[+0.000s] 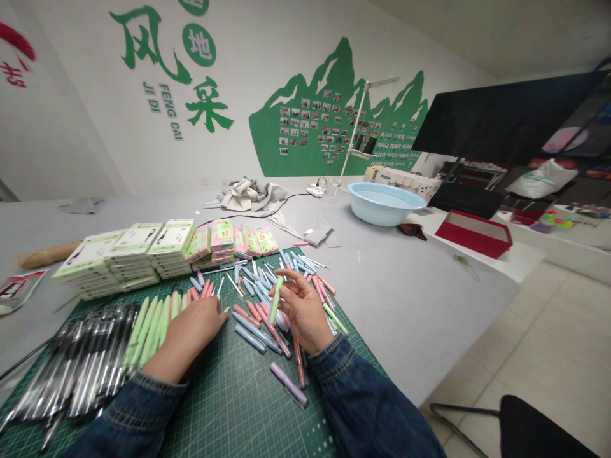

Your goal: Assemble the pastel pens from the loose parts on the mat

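Observation:
My right hand is raised over a loose pile of pens, its thumb and fingers pinching a light green marker pen held nearly upright. My left hand is closed, palm down, beside a row of light green pens. A small green tip shows at its fingertips; whatever else it grips is hidden. Between and beyond the hands lie blue pens, pink pens and thin white sticks. One purple pen lies apart, nearer to me. All rest on a green cutting mat.
Black-and-clear pens lie side by side at left. Behind them stand stacked white-green boxes and pink-green boxes. Farther back are crumpled cloth, a light blue basin and a red box. A black chair stands at right.

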Available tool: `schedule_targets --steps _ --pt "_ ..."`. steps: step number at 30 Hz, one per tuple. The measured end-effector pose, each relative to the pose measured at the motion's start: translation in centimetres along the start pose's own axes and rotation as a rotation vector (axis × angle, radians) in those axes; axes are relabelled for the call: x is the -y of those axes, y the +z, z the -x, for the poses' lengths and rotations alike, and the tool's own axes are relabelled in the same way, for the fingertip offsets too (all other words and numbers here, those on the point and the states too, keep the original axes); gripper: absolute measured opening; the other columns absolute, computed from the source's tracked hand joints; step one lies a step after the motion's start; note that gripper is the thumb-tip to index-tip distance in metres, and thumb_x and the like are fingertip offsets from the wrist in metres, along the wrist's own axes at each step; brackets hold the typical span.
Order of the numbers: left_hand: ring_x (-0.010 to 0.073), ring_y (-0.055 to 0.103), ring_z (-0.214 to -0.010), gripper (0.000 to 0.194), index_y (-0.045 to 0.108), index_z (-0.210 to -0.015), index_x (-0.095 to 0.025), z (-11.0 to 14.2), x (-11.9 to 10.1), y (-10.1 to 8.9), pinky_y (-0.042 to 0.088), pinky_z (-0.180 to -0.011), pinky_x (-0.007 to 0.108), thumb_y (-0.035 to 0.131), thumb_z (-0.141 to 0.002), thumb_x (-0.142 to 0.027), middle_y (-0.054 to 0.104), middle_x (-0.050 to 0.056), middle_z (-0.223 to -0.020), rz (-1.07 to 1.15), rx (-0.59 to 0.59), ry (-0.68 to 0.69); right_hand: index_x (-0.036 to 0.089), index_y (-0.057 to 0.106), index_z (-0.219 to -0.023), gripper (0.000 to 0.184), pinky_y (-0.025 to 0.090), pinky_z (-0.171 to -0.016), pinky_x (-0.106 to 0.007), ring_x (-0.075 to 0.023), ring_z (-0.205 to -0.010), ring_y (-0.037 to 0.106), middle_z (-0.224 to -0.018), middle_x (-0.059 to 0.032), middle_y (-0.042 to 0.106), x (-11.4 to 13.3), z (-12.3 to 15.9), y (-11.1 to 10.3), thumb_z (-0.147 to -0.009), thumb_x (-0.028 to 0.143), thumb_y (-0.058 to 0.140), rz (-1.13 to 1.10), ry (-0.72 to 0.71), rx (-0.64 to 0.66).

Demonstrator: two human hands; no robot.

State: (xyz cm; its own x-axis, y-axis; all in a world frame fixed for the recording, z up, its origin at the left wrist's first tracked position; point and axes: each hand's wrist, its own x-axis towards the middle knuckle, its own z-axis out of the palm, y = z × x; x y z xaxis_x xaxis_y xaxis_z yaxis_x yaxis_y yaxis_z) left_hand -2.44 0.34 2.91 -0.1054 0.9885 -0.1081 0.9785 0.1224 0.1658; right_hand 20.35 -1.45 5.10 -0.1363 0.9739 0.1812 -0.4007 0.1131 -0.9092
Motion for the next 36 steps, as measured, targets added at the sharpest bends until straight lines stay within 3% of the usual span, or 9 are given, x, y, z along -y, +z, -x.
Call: schedule_targets --steps 4,7,15,18,25,31,36 --pt "0.0301 0.065 -0.085 0.025 0.062 -0.072 -0.022 0.1 -0.3 -0.3 0.045 -0.07 0.036 0.048 -0.077 -0.042 0.071 0.013 -0.084 -0.019 0.013 -0.001 0.021 0.065 -0.1 0.024 0.047 -0.062 -0.024 -0.0145 -0.073 0.061 -0.078 -0.0013 0.066 -0.7 0.0 -0.1 -0.077 0.026 0.065 0.052 0.02 -0.029" --pt "0.0297 0.065 -0.088 0.027 0.065 -0.079 -0.021 0.2 -0.2 -1.2 0.044 -0.071 0.035 0.044 -0.08 -0.039 0.071 0.014 -0.088 -0.034 -0.04 -0.01 0.019 0.066 -0.097 0.024 0.046 -0.061 -0.024 -0.0139 -0.07 0.061 -0.075 -0.0008 0.066 -1.2 0.0 -0.1 -0.074 0.024 0.066 0.032 0.083 -0.034" --pt "0.0267 0.065 -0.086 0.026 0.07 -0.086 -0.023 -0.6 2.1 -4.4 0.042 -0.068 0.03 0.048 -0.078 -0.033 0.073 0.009 -0.091 0.007 -0.159 -0.082 0.018 0.062 -0.095 0.027 0.042 -0.054 -0.022 -0.0101 -0.055 0.055 -0.065 0.0028 0.061 -2.0 0.7 0.9 -0.07 0.026 0.068 -0.032 0.234 -0.11" --pt "0.0249 0.065 -0.086 0.023 0.071 -0.084 -0.023 -1.3 1.2 -4.0 0.041 -0.069 0.029 0.049 -0.078 -0.031 0.074 0.007 -0.09 0.031 -0.162 -0.025 0.016 0.062 -0.09 0.025 0.04 -0.053 -0.021 -0.0089 -0.052 0.053 -0.064 0.0029 0.06 -2.1 0.9 1.3 -0.069 0.026 0.068 -0.023 0.277 -0.097" --pt "0.0216 0.062 -0.092 0.019 0.071 -0.086 -0.024 -2.3 -3.1 -1.2 0.04 -0.078 0.028 0.055 -0.076 -0.023 0.07 0.005 -0.095 0.054 -0.09 0.186 0.016 0.061 -0.087 0.024 0.04 -0.054 -0.023 -0.0108 -0.054 0.053 -0.061 0.0037 0.059 -3.5 1.7 2.4 -0.067 0.026 0.069 0.022 0.271 -0.036" --pt "0.0214 0.061 -0.086 0.024 0.069 -0.084 -0.025 -2.5 -3.0 -0.6 0.036 -0.084 0.036 0.045 -0.082 -0.025 0.065 0.004 -0.092 -0.029 -0.087 0.358 0.016 0.061 -0.087 0.021 0.041 -0.055 -0.023 -0.0122 -0.054 0.056 -0.059 0.0039 0.059 -4.1 2.5 3.3 -0.067 0.015 0.064 0.045 0.284 0.074" --pt "0.0212 0.06 -0.087 0.021 0.067 -0.082 -0.023 -2.2 -3.0 -0.8 0.038 -0.073 0.03 0.046 -0.081 -0.029 0.066 0.005 -0.093 -0.034 -0.114 0.332 0.017 0.06 -0.089 0.021 0.043 -0.058 -0.023 -0.013 -0.058 0.058 -0.061 0.0042 0.058 -3.5 2.6 3.3 -0.069 0.009 0.06 0.11 0.273 0.071"
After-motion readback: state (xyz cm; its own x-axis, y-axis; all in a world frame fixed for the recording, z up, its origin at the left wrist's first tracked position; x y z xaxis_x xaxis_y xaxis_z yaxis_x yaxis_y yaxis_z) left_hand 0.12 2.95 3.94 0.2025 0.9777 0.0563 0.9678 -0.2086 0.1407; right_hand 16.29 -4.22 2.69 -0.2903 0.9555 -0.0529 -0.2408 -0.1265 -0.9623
